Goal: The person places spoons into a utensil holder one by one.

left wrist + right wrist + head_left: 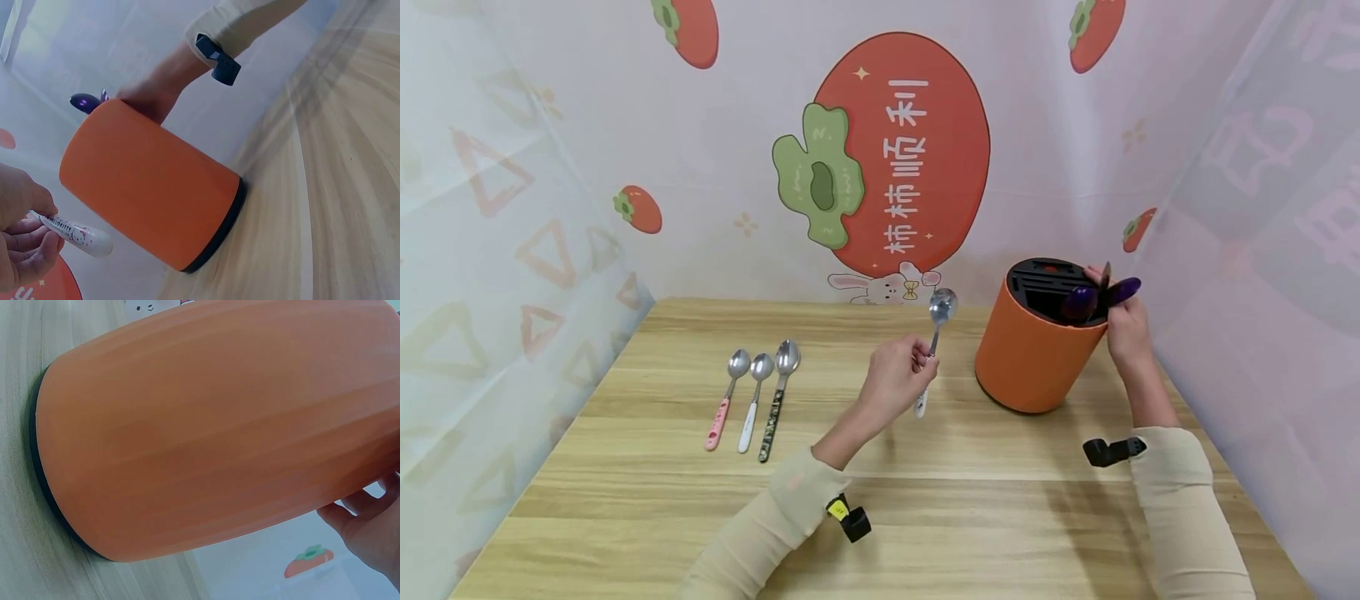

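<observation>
My left hand (893, 382) pinches a metal spoon (943, 307) by its white printed handle, bowl upward, above the wooden table. In the left wrist view, the lower end of that handle (94, 240) sticks out below the fingers. To its right stands an orange cylindrical utensil holder (1037, 362) with a black slotted top. Several purple shiny utensil ends (1081, 303) rise over its right rim. My right hand (1129, 335) grips the holder at the upper right side, partly hidden behind those ends. Curled fingers (362, 503) show against the orange wall in the right wrist view.
Three spoons lie side by side on the left of the table (850, 325): one with a pink handle (717, 423), one white (748, 427), one black patterned (771, 427). Printed cloth walls (715, 150) enclose the table at the back and both sides.
</observation>
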{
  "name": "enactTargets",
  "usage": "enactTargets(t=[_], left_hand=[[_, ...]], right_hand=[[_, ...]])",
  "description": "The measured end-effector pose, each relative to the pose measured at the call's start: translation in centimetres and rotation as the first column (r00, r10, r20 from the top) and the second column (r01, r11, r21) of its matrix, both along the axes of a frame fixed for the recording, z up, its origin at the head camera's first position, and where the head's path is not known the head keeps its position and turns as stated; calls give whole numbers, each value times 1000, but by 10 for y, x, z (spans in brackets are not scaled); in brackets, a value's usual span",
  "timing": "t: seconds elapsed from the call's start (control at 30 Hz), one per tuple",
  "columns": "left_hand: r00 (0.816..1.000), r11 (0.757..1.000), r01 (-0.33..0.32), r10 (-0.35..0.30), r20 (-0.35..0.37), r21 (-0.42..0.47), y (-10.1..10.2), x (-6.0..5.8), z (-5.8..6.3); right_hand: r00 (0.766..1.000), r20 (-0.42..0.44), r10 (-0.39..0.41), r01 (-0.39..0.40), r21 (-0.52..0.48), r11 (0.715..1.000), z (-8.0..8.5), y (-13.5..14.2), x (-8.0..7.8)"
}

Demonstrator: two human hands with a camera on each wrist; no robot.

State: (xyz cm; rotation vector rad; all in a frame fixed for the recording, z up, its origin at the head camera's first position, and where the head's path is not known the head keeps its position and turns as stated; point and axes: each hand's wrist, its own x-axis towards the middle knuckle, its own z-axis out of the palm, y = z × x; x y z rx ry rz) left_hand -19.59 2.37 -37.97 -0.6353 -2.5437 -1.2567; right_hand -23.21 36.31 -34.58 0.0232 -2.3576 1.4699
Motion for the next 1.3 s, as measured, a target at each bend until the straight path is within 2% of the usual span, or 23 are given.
enactTargets(t=[0.27,0.47,0.67,1.03,1.3], left_hand=[[999,999,20,-21,-33,-30,17,-1,11],[997,998,38,-41,-67,-40,31,-3,21],[995,998,52,-56,-86,-44,45,-3,32],[984,995,80,-89,-151,-64,68,-5,45],[976,994,112,-113,-184,-17,83,-9,62]], right_hand=[[1000,6,15,-15,-34,999,1,-2,1],[1000,-16,-1,1,-23,1000,-1,-1,2],[1000,-2,0,0,-16,1000,0,-1,2],[1000,13,-11,11,-25,1000,1,-2,2],[1000,-8,-17,17,-9,1000,2,-3,2]])
